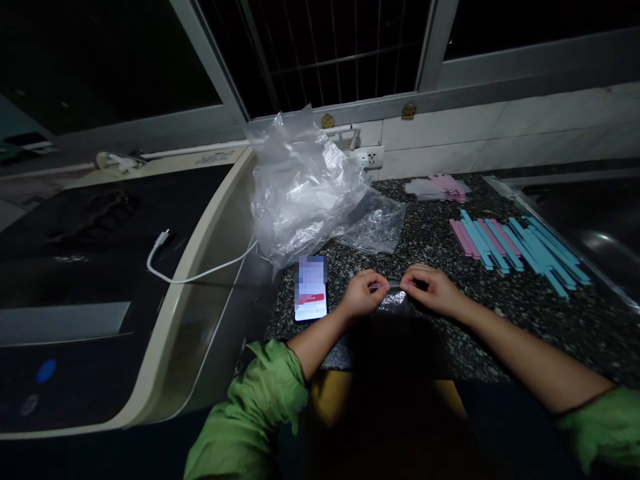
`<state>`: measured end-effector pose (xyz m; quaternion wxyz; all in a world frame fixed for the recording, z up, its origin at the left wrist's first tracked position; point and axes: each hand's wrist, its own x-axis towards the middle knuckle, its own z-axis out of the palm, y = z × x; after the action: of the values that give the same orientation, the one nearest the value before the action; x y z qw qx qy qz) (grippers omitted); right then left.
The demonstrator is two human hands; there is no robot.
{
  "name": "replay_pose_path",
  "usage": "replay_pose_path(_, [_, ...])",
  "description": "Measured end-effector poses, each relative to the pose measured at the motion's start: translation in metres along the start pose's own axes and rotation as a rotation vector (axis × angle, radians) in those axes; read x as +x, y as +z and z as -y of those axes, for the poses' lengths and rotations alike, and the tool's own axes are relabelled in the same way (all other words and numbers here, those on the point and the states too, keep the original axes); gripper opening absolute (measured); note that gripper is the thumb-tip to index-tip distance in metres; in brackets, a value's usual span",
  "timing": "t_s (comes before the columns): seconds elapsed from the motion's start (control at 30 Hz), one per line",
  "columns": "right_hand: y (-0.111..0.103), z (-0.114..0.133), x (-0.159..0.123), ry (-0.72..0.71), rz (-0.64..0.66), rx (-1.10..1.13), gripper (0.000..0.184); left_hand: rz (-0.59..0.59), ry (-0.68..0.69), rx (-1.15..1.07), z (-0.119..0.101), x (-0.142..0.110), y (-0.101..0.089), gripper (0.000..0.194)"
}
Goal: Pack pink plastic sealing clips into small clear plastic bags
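Between my hands a small clear plastic bag [393, 303] is stretched by its upper edge, low over the dark speckled counter. My left hand [367, 292] pinches one end of that edge between thumb and fingers. The other end is pinched in the same way by my right hand [430, 288]. Right of my right hand lie flat light-blue strips [543, 250] and pink strips [463, 239], loosely side by side. A lit phone [311, 293] rests on the counter just left of my left hand. Whether anything is inside the bag I cannot tell.
A heap of crumpled clear plastic bags [310, 193] lies behind the phone. More pink and whitish strips [443, 188] are at the back. A washing machine [210, 260] with a white cable [200, 275] stands left; a sink [590, 220] is right. A wall socket [371, 157] is behind.
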<state>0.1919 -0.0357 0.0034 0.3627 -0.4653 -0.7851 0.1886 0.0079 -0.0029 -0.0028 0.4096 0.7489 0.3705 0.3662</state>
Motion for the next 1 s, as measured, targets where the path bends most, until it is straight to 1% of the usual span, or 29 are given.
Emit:
replay_pose_path(0.13, [-0.0027,0.0012,0.0002,0.002,0.001,0.004,0.019,-0.001,-0.035,-0.028,-0.0026,0.0001,-0.0020,0.008])
replay_pose_path(0.27, [-0.0067,0.0016,-0.0001,0.050,-0.002,0.028,0.020,-0.037,-0.120,-0.066,-0.0052,0.0002,-0.0054,0.009])
replay_pose_path(0.33, [-0.0067,0.0010,-0.0003,0.064,0.002,0.035,0.020,-0.048,-0.133,-0.078,-0.0061,0.0002,-0.0059,0.010])
replay_pose_path(0.5, [-0.0039,0.0004,-0.0005,0.044,0.002,0.030,0.023,-0.037,-0.097,-0.082,-0.0056,-0.0001,-0.0046,0.009])
replay_pose_path(0.67, [-0.0055,0.0016,0.0000,0.022,-0.003,0.029,0.022,-0.049,-0.080,-0.066,-0.0029,0.0001,-0.0060,0.009])
replay_pose_path(1.0, [-0.0034,0.0016,0.0000,0.055,0.010,0.032,0.022,-0.047,-0.065,-0.034,-0.0014,-0.0003,-0.0038,0.010])
